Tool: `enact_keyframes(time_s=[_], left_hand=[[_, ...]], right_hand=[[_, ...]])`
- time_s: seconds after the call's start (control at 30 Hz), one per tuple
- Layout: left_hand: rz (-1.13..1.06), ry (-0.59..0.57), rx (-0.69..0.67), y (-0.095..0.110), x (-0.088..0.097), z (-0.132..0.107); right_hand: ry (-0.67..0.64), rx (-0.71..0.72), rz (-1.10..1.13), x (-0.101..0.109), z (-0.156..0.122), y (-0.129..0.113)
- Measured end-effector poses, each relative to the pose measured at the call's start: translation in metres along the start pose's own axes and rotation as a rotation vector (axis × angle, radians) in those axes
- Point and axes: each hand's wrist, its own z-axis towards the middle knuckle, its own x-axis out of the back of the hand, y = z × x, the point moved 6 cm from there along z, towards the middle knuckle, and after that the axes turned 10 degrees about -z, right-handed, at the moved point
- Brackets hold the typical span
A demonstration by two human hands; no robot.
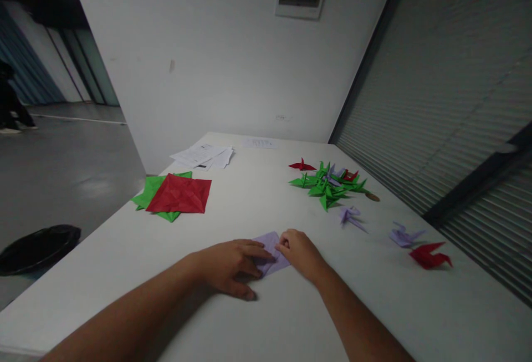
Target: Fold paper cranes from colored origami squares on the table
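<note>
A folded piece of purple origami paper (268, 238) lies on the white table in front of me. My left hand (235, 265) rests flat over its left part, with fingers stretched out and the thumb apart on the table. At the paper's right edge, my right hand (300, 251) is curled, thumb and forefinger pinched together against the sheet. The fingertips hide part of that edge. Nearest on the right are a purple paper crane (351, 216), a second purple crane (404, 235) and a red paper crane (430, 255).
Several green cranes (326, 187) are heaped at the back right, with a red crane (302, 165) beside them. Red paper (180, 194) overlaps green sheets (148, 191) on the left. Printed papers (201, 156) lie farther back. A black-lined bin (39, 248) stands left of the table (249, 195).
</note>
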Motion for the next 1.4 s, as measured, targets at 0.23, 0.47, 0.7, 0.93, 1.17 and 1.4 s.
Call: enact_keyframes(time_s=[0.23,0.47,0.7,0.93,1.17,1.4], left_hand=[[-0.024,-0.052,0.078,0.001,0.000,0.000],[-0.020,-0.025,0.005,0.005,0.000,0.003],[0.034,-0.022,0.002,0.001,-0.003,0.000],[0.104,-0.027,0.023,-0.006,-0.009,-0.003],[0.160,-0.018,0.157,-0.018,-0.006,-0.006],[0.136,-0.026,0.140,-0.019,-0.006,-0.008]], right_hand=[[0.002,-0.017,-0.001,0.000,0.001,0.003],[0.004,-0.043,0.014,0.000,0.003,0.006],[0.010,-0.116,-0.013,0.000,0.005,0.015],[0.073,-0.129,0.053,0.004,0.004,0.016],[0.075,0.291,0.216,0.016,-0.008,-0.012],[0.016,0.457,0.122,0.006,-0.012,-0.015]])
